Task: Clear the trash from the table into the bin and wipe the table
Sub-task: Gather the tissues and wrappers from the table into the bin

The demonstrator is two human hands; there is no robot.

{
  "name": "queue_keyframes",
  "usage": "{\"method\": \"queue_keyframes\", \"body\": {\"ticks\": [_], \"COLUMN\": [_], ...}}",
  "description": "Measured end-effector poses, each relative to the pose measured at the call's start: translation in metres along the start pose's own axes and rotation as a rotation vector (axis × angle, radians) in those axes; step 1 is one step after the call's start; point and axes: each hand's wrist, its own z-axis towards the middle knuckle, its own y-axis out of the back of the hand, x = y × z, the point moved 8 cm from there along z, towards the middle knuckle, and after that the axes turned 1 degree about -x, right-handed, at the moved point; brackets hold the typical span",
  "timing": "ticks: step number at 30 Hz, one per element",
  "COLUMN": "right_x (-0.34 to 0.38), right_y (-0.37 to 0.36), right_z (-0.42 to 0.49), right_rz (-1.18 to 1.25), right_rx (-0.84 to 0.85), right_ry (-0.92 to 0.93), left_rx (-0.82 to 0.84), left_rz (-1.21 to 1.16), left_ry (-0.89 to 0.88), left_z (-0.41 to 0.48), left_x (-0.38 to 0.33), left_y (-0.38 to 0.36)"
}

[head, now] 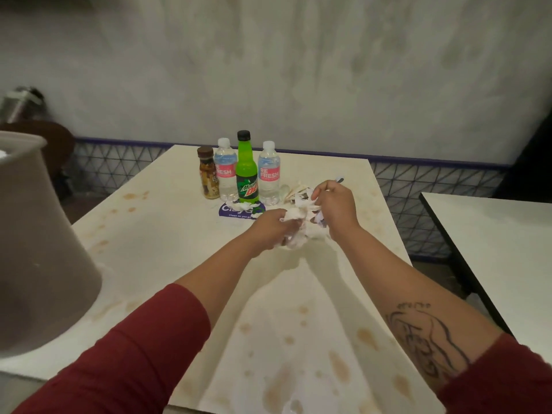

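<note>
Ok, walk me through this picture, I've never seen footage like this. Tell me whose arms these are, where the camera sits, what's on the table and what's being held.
There is no machine here. A person wears the camera on their head, so you look down along their own arms. The left hand and right hand both grip crumpled paper trash above a stained white table. Behind the hands stand four bottles: a brown bottle, two water bottles and a green soda bottle. The beige bin sits at the left edge.
</note>
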Motion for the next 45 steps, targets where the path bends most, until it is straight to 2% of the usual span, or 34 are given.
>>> {"method": "queue_keyframes", "body": {"ticks": [4, 9, 12, 14, 17, 22, 26, 30, 33, 38, 40, 45], "right_x": [0.019, 0.049, 0.075, 0.094, 0.129, 0.185, 0.212, 0.225, 0.220, 0.189, 0.179, 0.170], "right_y": [-0.025, -0.079, -0.108, -0.132, -0.176, -0.255, -0.326, -0.380, -0.413, -0.439, -0.437, -0.432], "right_z": [-0.009, -0.027, -0.034, -0.041, -0.058, -0.102, -0.147, -0.184, -0.208, -0.226, -0.228, -0.243], "right_rz": [-0.002, -0.046, 0.033, 0.118, 0.191, 0.253, 0.132, -0.073, -0.399, -1.047, -1.242, -1.351], "right_rx": [0.073, 0.123, 0.090, 0.116, 0.170, 0.312, 0.483, 0.554, 0.666, 0.840, 0.866, 0.958], "right_ry": [0.107, 0.231, 0.233, 0.217, 0.224, 0.266, 0.309, 0.430, 0.577, 0.720, 0.730, 0.666], "left_rx": [-0.074, -0.101, -0.046, -0.066, -0.199, -0.576, -0.720, -0.667, -0.627, -0.234, -0.136, -0.056], "left_rz": [0.112, 0.177, 0.308, 0.393, 0.467, 0.574, 0.620, 0.647, 0.688, 0.862, 0.901, 0.816], "left_ry": [0.010, -0.071, -0.070, -0.048, -0.047, -0.053, 0.034, 0.174, 0.220, 0.309, 0.341, 0.439], "left_z": [-0.005, -0.023, -0.043, -0.059, -0.089, -0.147, -0.189, -0.211, -0.220, -0.220, -0.220, -0.211], "left_x": [-0.011, -0.048, -0.060, -0.067, -0.081, -0.087, -0.057, -0.010, 0.019, 0.052, 0.061, 0.085], "left_y": [0.032, 0.076, 0.114, 0.149, 0.208, 0.317, 0.384, 0.420, 0.433, 0.417, 0.414, 0.419]}}
